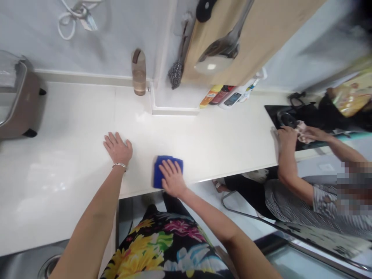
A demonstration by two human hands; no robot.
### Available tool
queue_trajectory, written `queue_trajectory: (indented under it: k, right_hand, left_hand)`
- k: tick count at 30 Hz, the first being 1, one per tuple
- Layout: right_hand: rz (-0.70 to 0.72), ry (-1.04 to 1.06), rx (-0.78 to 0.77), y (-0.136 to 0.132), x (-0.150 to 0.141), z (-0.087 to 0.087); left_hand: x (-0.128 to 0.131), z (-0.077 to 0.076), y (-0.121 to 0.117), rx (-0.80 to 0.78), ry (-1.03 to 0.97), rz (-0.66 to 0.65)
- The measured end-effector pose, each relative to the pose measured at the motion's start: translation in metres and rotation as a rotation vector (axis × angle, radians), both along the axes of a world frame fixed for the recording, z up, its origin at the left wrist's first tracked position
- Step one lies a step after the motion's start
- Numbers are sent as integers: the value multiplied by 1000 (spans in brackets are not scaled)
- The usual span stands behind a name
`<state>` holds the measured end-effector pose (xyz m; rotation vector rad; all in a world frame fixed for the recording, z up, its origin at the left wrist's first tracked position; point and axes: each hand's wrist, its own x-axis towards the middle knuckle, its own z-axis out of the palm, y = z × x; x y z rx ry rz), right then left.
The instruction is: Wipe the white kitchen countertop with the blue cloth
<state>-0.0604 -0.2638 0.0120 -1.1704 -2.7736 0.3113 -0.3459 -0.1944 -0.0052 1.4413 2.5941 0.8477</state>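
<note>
My right hand (173,179) lies with fingers outstretched on a folded blue cloth (159,170), pressing it against the white countertop (192,143) near the front edge. The cloth looks flat, and part of it is covered by my palm and fingers. To the left, my left hand (118,150) rests palm down on the bare counter surface, its fingers spread and holding nothing. A bracelet (119,166) circles that wrist.
A clear bottle (139,73) stands by the back wall. Several bottles (228,96) sit beside a hanging board (261,35) with a ladle (223,48). A brown appliance (24,104) is at left, a sink (26,263) below. At right, another person (296,193) works at a stove (308,116).
</note>
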Motion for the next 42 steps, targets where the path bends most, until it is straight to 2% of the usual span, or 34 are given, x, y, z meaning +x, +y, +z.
queue_trajectory:
  k: [3, 6, 9, 12, 14, 17, 27, 32, 34, 36, 40, 42]
  right_hand:
    - [78, 39, -37, -9, -38, 1]
    - [97, 63, -53, -14, -59, 0]
    - [121, 83, -53, -14, -62, -1]
    - [192, 107, -40, -8, -50, -4]
    - [233, 118, -33, 1, -32, -6]
    - [218, 117, -17, 19, 13, -8]
    - [-64, -52, 112, 83, 222, -11]
    - [-221, -81, 189, 112, 299, -27]
    - [-327, -52, 225, 127, 317, -35]
    - [-465, 1, 267, 143, 322, -44]
    - [-745, 90, 357, 172, 300, -53]
    - [-798, 81, 362, 184, 284, -53]
  left_hand:
    - [0, 1, 0, 19, 2, 5]
    - [-1, 0, -1, 27, -1, -9]
    - [-2, -1, -1, 32, -6, -15]
    - [-1, -1, -1, 29, 10, -1]
    - [0, 1, -1, 21, 22, 4]
    - [2, 5, 0, 2, 33, 15]
    - [5, 16, 1, -78, 134, 74]
    - [4, 18, 0, -107, 137, 74]
    - [3, 21, 3, -182, 130, 94]
    - [6, 27, 10, -247, 125, 120]
    - [29, 42, 34, -298, 124, 122]
    - [51, 44, 48, -313, 103, 82]
